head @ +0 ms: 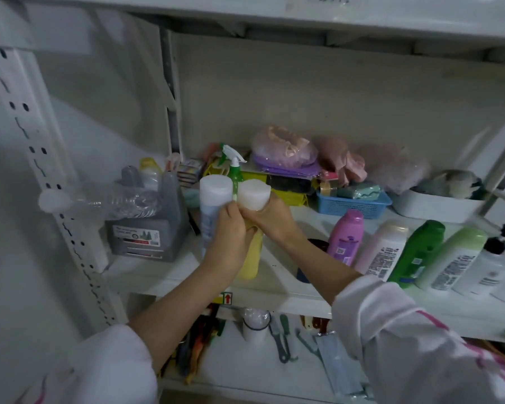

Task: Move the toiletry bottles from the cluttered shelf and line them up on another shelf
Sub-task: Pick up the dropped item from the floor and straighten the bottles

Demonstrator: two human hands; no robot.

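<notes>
both hands full rn: left hand (pixel 226 234) wraps the blue bottle (pixel 213 205), right hand (pixel 270 220) grips the yellow bottle (pixel 250 258). both upright, caps above the fingers, touching side by side over the shelf (pixel 158 275).

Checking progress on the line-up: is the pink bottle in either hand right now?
No. The pink bottle stands on the shelf among others, while the left hand and right hand each hold a white-capped bottle.

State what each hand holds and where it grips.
Left hand grips the pale blue white-capped bottle mid-body; right hand grips the yellow white-capped bottle just below its cap.
</notes>
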